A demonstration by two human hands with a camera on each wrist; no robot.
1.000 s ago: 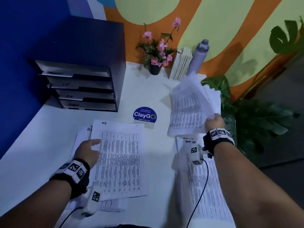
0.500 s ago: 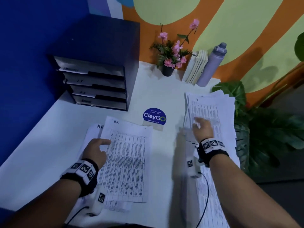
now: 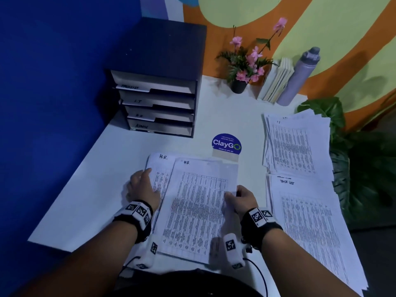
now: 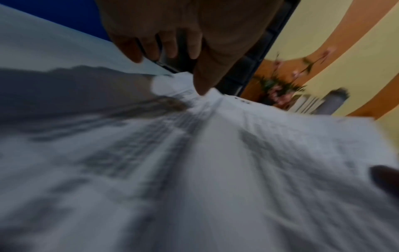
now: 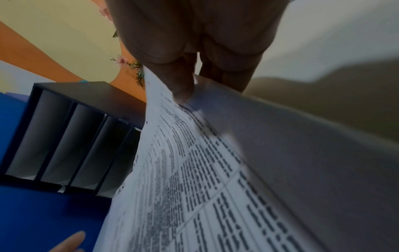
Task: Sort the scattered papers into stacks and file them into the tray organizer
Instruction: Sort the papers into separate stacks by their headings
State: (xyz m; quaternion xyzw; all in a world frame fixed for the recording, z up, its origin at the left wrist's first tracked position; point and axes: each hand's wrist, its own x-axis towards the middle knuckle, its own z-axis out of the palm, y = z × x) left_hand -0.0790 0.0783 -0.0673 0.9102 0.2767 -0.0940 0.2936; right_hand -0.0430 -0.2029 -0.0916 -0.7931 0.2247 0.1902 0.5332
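Three paper piles on white table [image 3: 102, 168]; tray organizer [image 3: 158, 82] upper left, H.R. stack [image 3: 197, 202] at centre. Left hand [image 3: 142, 187], fingers spread flat, pressing the stack's left edge; right hand [image 3: 242, 199] pinching its right edge. Likely risk: loose sheets fanning or slipping when lifted. Only in right wrist view: thumb [image 5: 181, 80] clamping the raised top sheet.

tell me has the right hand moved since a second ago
Yes. The right hand has left the papers on the right and crossed leftward, nearer the tray organizer, to pinch the right edge of the H.R. sheet.
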